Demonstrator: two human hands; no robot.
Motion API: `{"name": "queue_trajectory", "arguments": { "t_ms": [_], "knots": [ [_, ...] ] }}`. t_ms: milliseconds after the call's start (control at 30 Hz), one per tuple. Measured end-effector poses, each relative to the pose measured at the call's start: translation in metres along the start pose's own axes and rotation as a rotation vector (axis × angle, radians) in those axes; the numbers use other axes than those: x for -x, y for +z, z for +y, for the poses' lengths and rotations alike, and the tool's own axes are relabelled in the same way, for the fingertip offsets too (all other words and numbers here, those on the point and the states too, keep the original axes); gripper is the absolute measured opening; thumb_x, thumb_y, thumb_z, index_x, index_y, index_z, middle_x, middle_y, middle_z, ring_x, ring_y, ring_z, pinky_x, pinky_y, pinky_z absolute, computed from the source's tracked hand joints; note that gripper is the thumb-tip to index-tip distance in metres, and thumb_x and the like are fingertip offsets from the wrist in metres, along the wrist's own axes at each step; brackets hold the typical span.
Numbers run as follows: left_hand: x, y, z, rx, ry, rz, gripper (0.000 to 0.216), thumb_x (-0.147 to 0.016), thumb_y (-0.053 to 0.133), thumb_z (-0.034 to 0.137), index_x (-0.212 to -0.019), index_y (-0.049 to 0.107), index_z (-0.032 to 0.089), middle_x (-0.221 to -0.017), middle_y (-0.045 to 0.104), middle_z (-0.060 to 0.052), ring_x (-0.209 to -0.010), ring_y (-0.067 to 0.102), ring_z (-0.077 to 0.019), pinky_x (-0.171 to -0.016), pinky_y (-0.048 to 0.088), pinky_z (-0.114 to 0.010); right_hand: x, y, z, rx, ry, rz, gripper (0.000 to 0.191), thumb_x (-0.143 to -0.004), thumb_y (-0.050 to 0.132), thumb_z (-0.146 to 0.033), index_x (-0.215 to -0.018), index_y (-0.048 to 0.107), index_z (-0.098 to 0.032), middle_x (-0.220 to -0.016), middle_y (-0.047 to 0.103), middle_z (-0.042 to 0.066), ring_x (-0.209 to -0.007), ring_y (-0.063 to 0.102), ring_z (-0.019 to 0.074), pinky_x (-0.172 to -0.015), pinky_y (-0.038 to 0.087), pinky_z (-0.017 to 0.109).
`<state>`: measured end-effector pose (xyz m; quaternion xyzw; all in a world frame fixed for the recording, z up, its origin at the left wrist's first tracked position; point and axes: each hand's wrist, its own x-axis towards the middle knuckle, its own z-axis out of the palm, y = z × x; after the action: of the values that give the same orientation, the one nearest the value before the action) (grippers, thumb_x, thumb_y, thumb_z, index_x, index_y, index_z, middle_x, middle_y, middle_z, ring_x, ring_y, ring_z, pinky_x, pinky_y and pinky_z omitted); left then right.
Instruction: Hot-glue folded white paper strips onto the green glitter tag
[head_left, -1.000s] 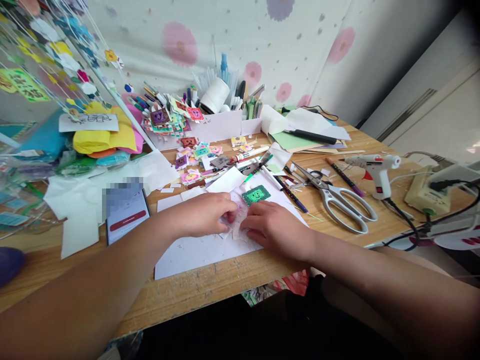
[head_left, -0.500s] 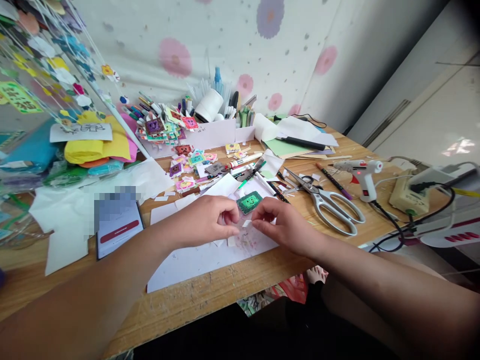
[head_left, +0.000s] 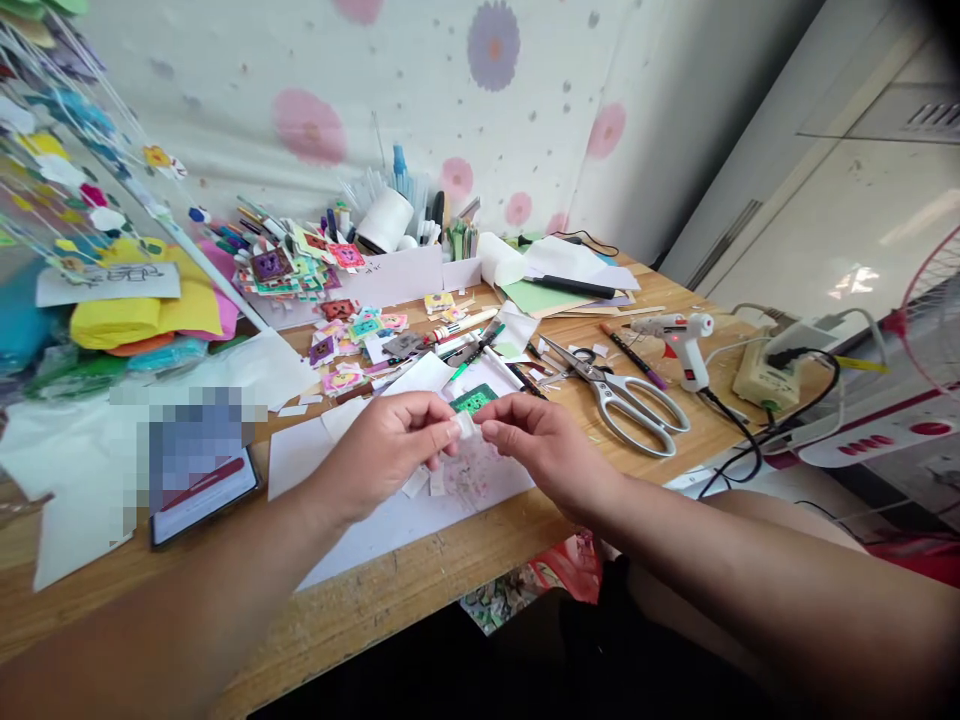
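Between my fingertips is a small white piece of paper (head_left: 466, 425), pinched from both sides. My left hand (head_left: 386, 450) grips its left edge with thumb and forefinger. On the other edge, the thumb and fingers of my right hand (head_left: 551, 450) are closed. Just behind the fingertips a green card with a dark border (head_left: 474, 397) lies partly hidden. Beneath both hands is a large white sheet (head_left: 352, 545), with pinkish stains and a few small white paper bits (head_left: 416, 483) on it.
To the right lie metal scissors (head_left: 634, 405), a dark marker (head_left: 634, 355), a white glue gun (head_left: 686, 345) and a power strip (head_left: 761, 375) with cables. A phone (head_left: 206, 495) rests at left. Colourful small cards (head_left: 341, 380) and pens are heaped behind, before a white pen box (head_left: 397, 275).
My hands have come together. The white paper piece, earlier at my right fingertips alone, is now held by my left hand too. The view has shifted right.
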<state>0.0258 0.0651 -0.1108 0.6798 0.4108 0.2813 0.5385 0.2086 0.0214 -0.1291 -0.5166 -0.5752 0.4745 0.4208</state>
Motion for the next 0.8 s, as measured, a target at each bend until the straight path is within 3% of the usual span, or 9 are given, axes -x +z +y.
{"name": "queue_trajectory", "arguments": {
  "t_ms": [167, 267, 333, 467, 600, 800],
  "knots": [
    [-0.015, -0.028, -0.001, 0.001, -0.003, 0.187, 0.014, -0.071, 0.067, 0.025, -0.062, 0.061, 0.016, -0.055, 0.059, 0.003, -0.046, 0.047, -0.0072, -0.046, 0.036, -0.019, -0.023, 0.02, 0.004, 0.606, -0.324, -0.208, 0.012, -0.085, 0.06, -0.016, -0.087, 0.072, -0.017, -0.085, 0.065, 0.005, -0.08, 0.058, 0.0166, -0.076, 0.043, 0.029],
    [-0.018, -0.035, -0.004, 0.0, -0.034, 0.198, 0.014, -0.07, 0.067, 0.025, -0.062, 0.061, 0.016, -0.053, 0.058, 0.003, -0.044, 0.045, -0.0068, -0.045, 0.034, -0.02, -0.031, 0.038, 0.003, 0.89, -0.452, -0.322, 0.017, -0.087, 0.057, -0.02, -0.092, 0.073, -0.018, -0.09, 0.066, 0.009, -0.084, 0.058, 0.0207, -0.078, 0.042, 0.032],
    [-0.018, -0.036, -0.005, -0.013, -0.04, 0.184, 0.013, -0.07, 0.067, 0.024, -0.063, 0.061, 0.016, -0.053, 0.058, 0.004, -0.044, 0.044, -0.0066, -0.045, 0.034, -0.02, -0.033, 0.046, 0.002, 0.956, -0.464, -0.345, 0.017, -0.086, 0.057, -0.021, -0.089, 0.073, -0.017, -0.09, 0.066, 0.01, -0.084, 0.057, 0.022, -0.076, 0.041, 0.033],
    [-0.018, -0.036, -0.007, -0.025, -0.04, 0.177, 0.013, -0.07, 0.066, 0.024, -0.063, 0.061, 0.015, -0.053, 0.058, 0.004, -0.045, 0.044, -0.0062, -0.046, 0.034, -0.02, -0.035, 0.053, 0.002, 0.94, -0.458, -0.347, 0.016, -0.085, 0.054, -0.017, -0.081, 0.07, -0.015, -0.087, 0.065, 0.01, -0.083, 0.057, 0.0221, -0.075, 0.041, 0.034],
    [-0.018, -0.033, -0.006, 0.011, -0.043, 0.218, 0.014, -0.07, 0.066, 0.024, -0.061, 0.06, 0.015, -0.053, 0.058, 0.004, -0.044, 0.043, -0.006, -0.045, 0.033, -0.02, -0.034, 0.042, -0.004, 0.864, -0.444, -0.297, 0.011, -0.084, 0.054, -0.013, -0.081, 0.065, -0.015, -0.086, 0.063, 0.007, -0.081, 0.057, 0.0189, -0.074, 0.042, 0.03],
    [-0.008, -0.014, -0.004, 0.107, -0.001, 0.273, 0.015, -0.074, 0.064, 0.025, -0.062, 0.058, 0.016, -0.054, 0.057, 0.004, -0.048, 0.048, -0.0074, -0.046, 0.037, -0.019, -0.036, 0.02, -0.011, 0.195, -0.302, 0.114, 0.009, -0.084, 0.056, -0.023, -0.076, 0.056, -0.018, -0.075, 0.056, 0.001, -0.07, 0.052, 0.014, -0.068, 0.043, 0.027]
  ]
}}
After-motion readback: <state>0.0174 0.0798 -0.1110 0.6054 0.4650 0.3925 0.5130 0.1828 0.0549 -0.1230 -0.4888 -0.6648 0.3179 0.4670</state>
